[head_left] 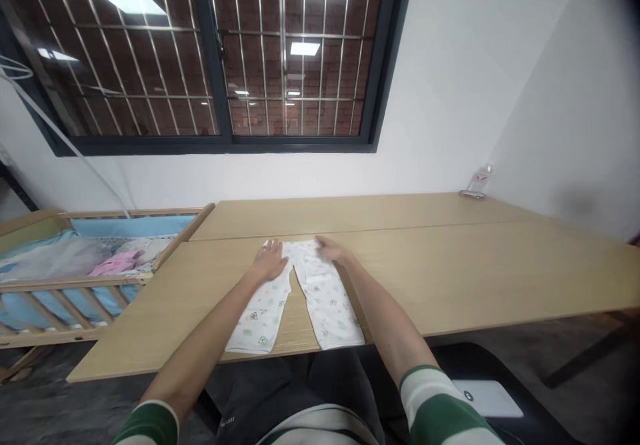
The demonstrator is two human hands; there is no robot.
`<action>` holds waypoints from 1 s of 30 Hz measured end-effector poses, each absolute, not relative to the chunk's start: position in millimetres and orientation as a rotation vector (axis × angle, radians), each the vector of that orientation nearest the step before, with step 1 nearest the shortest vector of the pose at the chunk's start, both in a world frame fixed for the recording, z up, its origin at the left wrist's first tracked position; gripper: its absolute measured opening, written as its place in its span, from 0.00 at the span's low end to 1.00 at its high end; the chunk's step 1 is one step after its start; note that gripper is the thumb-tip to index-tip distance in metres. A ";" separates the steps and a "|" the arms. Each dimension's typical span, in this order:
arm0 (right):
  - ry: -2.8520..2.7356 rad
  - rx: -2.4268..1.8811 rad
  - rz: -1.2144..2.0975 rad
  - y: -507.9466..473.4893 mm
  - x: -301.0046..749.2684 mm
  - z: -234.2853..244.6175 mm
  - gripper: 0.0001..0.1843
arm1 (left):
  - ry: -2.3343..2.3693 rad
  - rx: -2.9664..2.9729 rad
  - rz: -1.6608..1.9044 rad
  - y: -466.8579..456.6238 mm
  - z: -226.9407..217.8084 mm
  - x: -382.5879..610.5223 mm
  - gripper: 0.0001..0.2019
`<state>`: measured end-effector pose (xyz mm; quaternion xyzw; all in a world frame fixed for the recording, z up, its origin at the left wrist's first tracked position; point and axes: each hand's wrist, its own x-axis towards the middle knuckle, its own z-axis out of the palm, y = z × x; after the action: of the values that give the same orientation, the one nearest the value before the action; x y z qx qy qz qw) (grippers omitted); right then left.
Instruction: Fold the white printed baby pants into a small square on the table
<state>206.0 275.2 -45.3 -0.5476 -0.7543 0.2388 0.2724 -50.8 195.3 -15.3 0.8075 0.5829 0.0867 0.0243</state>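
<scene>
A pair of small white baby pants (325, 295) with a green and grey print lies spread on the wooden table, waistband away from me and legs toward the near edge. My left hand (270, 259) rests flat on the upper left side of the pants, its fingers stretched out. At the waistband's right corner, my right hand (331, 250) touches the cloth; its fingers are blurred, and whether they pinch the fabric is unclear. Both leg cuffs reach the table's front edge, with a gap of bare wood between the legs.
The light wooden table (430, 271) runs along the wall below a barred window (300, 58). A clear plastic bottle (479, 179) stands at the back right corner. On the left is a wooden crib (90, 293) with blue lining and a pink cloth (117, 263). A white device (487, 398) lies on a black seat.
</scene>
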 end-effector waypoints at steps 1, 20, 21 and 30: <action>-1.963 -1.491 0.683 276.6 208.0 -45.3 0.32 | 1.771 2.519 0.282 180.4 -11.1 -40.2 0.29; -1.501 -1.666 0.923 274.3 200.1 -24.5 0.11 | 1.257 2.540 0.250 16.0 -11.3 88.3 0.17; -1.492 -1.667 0.923 274.1 199.8 -24.4 0.11 | 1.255 2.533 0.252 15.3 -10.2 87.0 0.17; -1.451 -1.670 0.901 270.6 196.8 -18.3 0.12 | 1.344 2.409 0.355 14.2 -2.2 72.6 0.11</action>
<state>196.8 270.6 -18.3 -0.6502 -0.5648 0.3509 0.3676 72.6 14.2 -2.2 0.8521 0.4754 0.1256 0.1793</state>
